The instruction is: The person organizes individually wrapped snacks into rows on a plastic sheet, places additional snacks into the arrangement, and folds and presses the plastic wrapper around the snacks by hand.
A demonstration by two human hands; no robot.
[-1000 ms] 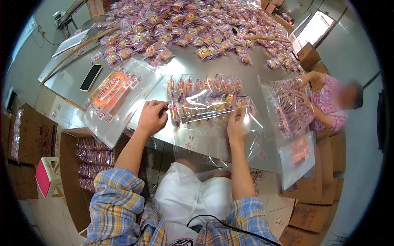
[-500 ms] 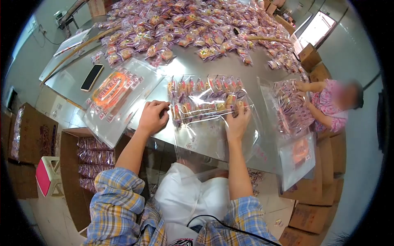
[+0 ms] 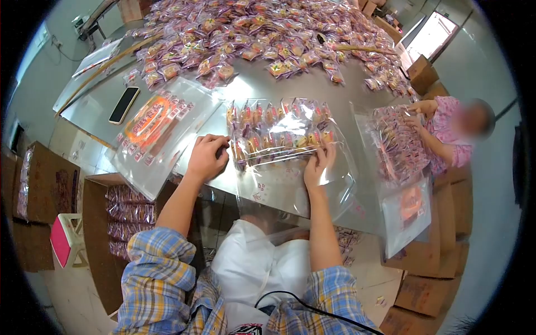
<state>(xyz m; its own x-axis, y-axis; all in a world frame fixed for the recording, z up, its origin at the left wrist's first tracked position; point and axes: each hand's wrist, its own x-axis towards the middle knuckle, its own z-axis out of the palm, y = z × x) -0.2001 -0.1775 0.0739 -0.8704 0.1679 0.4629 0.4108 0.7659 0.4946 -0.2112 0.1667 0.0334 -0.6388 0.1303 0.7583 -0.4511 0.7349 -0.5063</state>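
Observation:
A clear plastic bag [image 3: 279, 187] lies at the table's front edge, its open end hanging toward my lap. Inside it, two rows of small wrapped cakes [image 3: 273, 114] stand side by side. My left hand [image 3: 208, 158] rests on the table at the bag's left edge, fingers curled; anything under them is hidden. Under the bag's film, my right hand [image 3: 320, 166] reaches to the right end of the nearer row. Its fingers are stretched out and a little apart, with the tips close to the last cakes.
Loose wrapped cakes [image 3: 240, 33] heap across the table's far side. A phone [image 3: 124, 105] and printed flat bags [image 3: 159, 125] lie left. At right, a co-worker's hands [image 3: 416, 114] touch another filled bag [image 3: 393, 145]. An open carton [image 3: 96, 223] holding packs stands below left, near a stool [image 3: 67, 240].
My right hand has drawn back slightly toward me, and its fingers have loosened from the nearer row's end. My left hand stays almost still. The co-worker's hands shifted a little.

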